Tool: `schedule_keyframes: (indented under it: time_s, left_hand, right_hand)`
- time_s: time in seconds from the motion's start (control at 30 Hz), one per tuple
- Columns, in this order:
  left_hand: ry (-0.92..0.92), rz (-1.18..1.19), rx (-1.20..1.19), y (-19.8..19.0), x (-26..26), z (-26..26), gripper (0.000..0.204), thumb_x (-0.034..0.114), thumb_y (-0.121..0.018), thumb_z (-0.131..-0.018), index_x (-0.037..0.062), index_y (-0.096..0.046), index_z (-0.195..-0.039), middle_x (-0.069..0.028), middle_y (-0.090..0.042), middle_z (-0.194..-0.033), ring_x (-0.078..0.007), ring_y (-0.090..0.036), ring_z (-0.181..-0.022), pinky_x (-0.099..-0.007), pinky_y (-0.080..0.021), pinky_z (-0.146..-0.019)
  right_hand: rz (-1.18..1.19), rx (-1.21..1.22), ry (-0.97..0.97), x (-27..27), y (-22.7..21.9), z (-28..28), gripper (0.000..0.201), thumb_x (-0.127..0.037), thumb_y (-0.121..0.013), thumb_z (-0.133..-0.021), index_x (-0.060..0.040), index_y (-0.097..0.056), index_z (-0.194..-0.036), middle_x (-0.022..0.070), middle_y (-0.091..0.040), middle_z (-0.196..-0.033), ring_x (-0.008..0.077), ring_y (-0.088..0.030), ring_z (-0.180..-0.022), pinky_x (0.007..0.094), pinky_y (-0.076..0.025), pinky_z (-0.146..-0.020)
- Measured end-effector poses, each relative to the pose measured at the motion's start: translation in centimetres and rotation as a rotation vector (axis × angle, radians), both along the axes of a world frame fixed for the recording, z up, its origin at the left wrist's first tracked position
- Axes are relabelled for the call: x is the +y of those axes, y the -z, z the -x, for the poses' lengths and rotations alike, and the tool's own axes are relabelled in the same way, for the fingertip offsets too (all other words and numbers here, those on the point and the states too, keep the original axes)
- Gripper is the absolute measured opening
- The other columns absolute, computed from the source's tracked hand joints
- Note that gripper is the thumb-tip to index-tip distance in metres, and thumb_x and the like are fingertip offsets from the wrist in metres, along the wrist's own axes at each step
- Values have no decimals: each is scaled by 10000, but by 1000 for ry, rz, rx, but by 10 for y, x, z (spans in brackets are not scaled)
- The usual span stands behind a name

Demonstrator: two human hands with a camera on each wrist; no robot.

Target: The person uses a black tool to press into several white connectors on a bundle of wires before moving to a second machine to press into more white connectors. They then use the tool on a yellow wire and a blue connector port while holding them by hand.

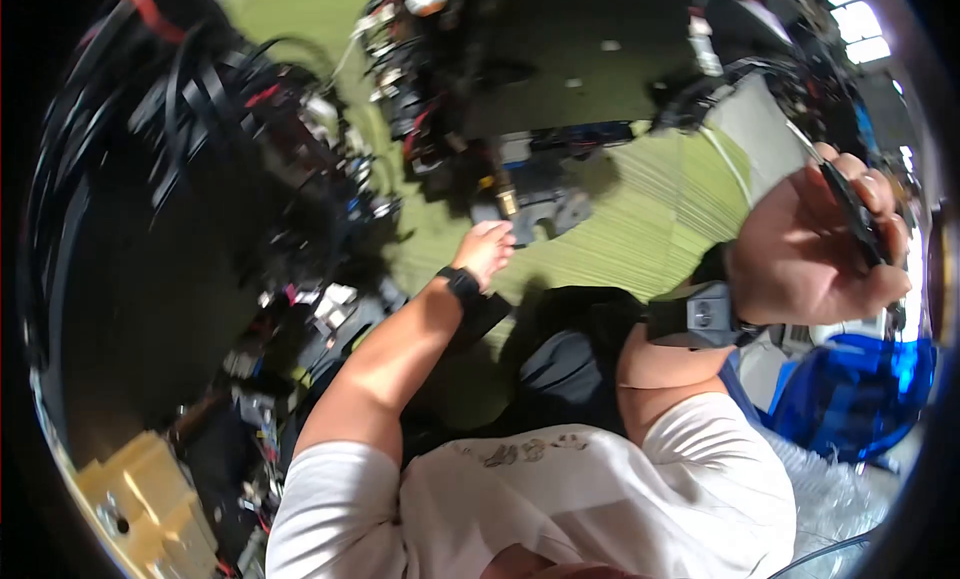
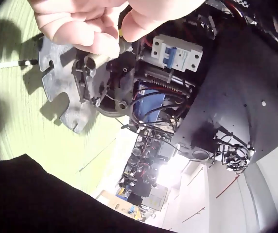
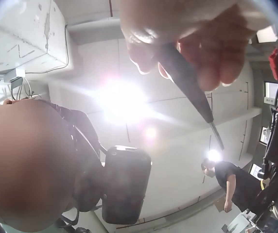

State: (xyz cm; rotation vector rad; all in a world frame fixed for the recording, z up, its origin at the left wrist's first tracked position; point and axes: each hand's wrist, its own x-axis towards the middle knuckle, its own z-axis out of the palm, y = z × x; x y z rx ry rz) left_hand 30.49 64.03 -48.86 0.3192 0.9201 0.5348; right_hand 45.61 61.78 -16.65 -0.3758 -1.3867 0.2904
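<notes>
Closest to the head camera, a raised right hand holds a black, taper-handled screwdriver, well apart from the left hand.

Curled fingers and thumb clamp the handle, hiding its rear end; the thin metal shaft is bare, but its tip is too fine to make out. The screwdriver lies slantwise across the fingers, its long axis running forward and leftward in the head view, and down to the right in the right wrist view. Left-hand fingers are bent beside a brass-coloured metal cylinder, near a grey, notched metal plate over a pale green, lined surface; whether they pinch the cylinder, I cannot tell. Blur smears the head view's darker parts, and the left wrist view cuts off the left hand at its top edge.
</notes>
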Motion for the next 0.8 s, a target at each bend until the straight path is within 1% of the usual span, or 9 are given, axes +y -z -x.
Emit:
schedule_keyframes:
  time_s: [0.07,0.13,0.23,0.47,0.53,0.6,0.73,0.77,0.8]
  left_hand:
    - [24,-23,-24,-4,1,-2,146,158,-516,-855,66,-502,-966,3,-542,-692,-58,-504,-527,-186,-404,-410]
    - [43,-14,-1,-8,0,-5,140,148,-502,-861,64,-503,-974,-1,-543,-692,-64,-510,-541,-187,-411,-423]
    - [55,-10,-120,-13,0,-16,132,133,-482,-868,59,-505,-975,-5,-542,-695,-76,-513,-540,-188,-412,-424]
    - [100,-43,-228,-45,0,-43,117,139,-497,-864,63,-515,-950,-5,-551,-706,-86,-527,-550,-197,-422,-437]
    - [112,-68,-238,-50,0,-49,112,144,-504,-862,67,-514,-942,0,-547,-704,-86,-522,-552,-200,-420,-447]
    - [107,-61,-252,-59,0,-52,112,149,-503,-863,69,-513,-940,4,-541,-702,-84,-514,-558,-200,-416,-460]
    - [112,-54,-272,-70,0,-51,106,142,-492,-866,73,-512,-945,4,-535,-706,-83,-507,-567,-200,-411,-474]
    - [122,-67,-264,-73,-1,-51,148,163,-521,-848,67,-507,-960,4,-516,-731,-81,-483,-592,-196,-375,-488]
    - [129,-75,-263,-76,1,-51,148,163,-521,-848,67,-507,-960,4,-516,-731,-81,-483,-592,-196,-375,-488]
  right_hand:
    - [-47,257,93,-3,0,1,317,-377,-454,-825,-102,-611,-825,104,-599,-796,243,-572,-725,374,-438,-647]
    - [-50,341,78,-8,-4,-9,304,-363,-463,-822,-99,-610,-784,103,-602,-784,226,-566,-694,350,-440,-630]
    - [-68,409,127,-18,-8,-20,283,-351,-484,-813,-103,-613,-772,99,-605,-776,210,-556,-681,337,-435,-633]
    - [-103,399,143,-23,-9,-27,265,-349,-511,-807,-107,-617,-782,103,-614,-824,198,-552,-684,328,-424,-645]
    - [-121,500,166,-21,-9,-26,267,-344,-507,-816,-102,-615,-783,110,-615,-847,196,-555,-692,329,-420,-645]
    - [-131,502,157,-21,-9,-26,259,-332,-504,-819,-99,-613,-787,116,-616,-865,192,-558,-705,329,-418,-644]
    - [-132,538,118,-20,-10,-24,276,-355,-515,-816,-96,-609,-792,109,-609,-836,190,-553,-698,330,-416,-641]
    - [-136,558,96,-19,-11,-24,285,-363,-514,-818,-96,-609,-791,106,-606,-822,190,-551,-694,330,-416,-640]
    - [-147,558,100,-18,-10,-26,285,-363,-514,-818,-96,-609,-791,106,-606,-822,190,-551,-694,330,-416,-640]
